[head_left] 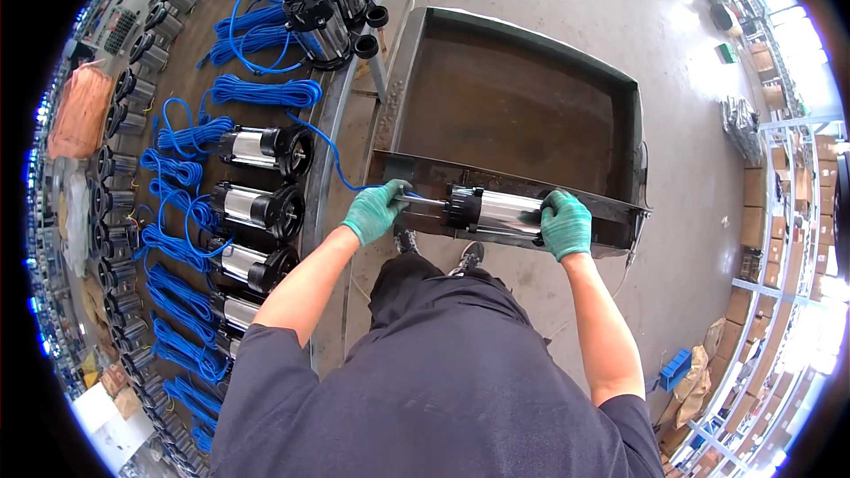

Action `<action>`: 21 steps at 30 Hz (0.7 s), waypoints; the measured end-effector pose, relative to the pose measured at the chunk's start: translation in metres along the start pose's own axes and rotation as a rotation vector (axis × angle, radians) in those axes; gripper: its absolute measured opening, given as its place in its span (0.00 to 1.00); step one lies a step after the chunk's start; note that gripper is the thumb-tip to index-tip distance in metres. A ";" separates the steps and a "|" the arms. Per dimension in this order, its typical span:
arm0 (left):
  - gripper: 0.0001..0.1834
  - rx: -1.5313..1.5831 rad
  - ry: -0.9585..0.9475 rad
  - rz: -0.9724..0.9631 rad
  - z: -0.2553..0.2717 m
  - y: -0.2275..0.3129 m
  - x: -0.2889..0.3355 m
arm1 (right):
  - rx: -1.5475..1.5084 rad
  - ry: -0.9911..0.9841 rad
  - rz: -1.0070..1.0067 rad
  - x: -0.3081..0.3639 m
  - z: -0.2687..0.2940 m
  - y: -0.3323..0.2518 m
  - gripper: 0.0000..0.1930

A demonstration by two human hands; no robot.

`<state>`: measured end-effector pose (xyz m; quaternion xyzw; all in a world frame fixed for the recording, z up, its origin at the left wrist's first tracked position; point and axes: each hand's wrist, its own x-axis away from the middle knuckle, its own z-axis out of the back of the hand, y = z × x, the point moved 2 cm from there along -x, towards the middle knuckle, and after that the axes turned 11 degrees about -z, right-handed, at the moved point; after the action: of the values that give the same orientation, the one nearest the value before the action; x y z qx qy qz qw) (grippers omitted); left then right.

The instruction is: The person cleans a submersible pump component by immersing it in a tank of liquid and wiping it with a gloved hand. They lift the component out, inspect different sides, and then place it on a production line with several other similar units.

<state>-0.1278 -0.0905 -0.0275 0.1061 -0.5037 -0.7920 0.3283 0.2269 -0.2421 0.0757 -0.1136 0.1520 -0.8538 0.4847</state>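
Observation:
A silver, cylindrical submersible pump (512,214) with a black left end lies sideways on the metal ledge along the near side of a tank. My right hand (567,223), in a green glove, grips the pump's right end, hiding part of it. From the black end a thin metal rod (425,201) points left. My left hand (374,212), also gloved in green, is closed around the rod's outer end; whether the rod is a tool cannot be made out. A blue cable (329,143) runs from the bench down to the left hand.
The tank (522,97) holds brownish water. At left, a bench (323,204) carries several similar pumps (252,204) and coiled blue cables (266,91). Upright pumps (319,26) stand at its far end. Shelves with cardboard boxes (753,195) and a blue crate (675,369) are at right.

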 end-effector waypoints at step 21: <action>0.22 -0.075 0.022 -0.200 0.018 0.016 0.000 | -0.036 0.082 0.018 0.002 0.001 -0.001 0.03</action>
<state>-0.1302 -0.0821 -0.0047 0.1521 -0.4571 -0.8378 0.2569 0.2255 -0.2440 0.0769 -0.0859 0.1882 -0.8505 0.4837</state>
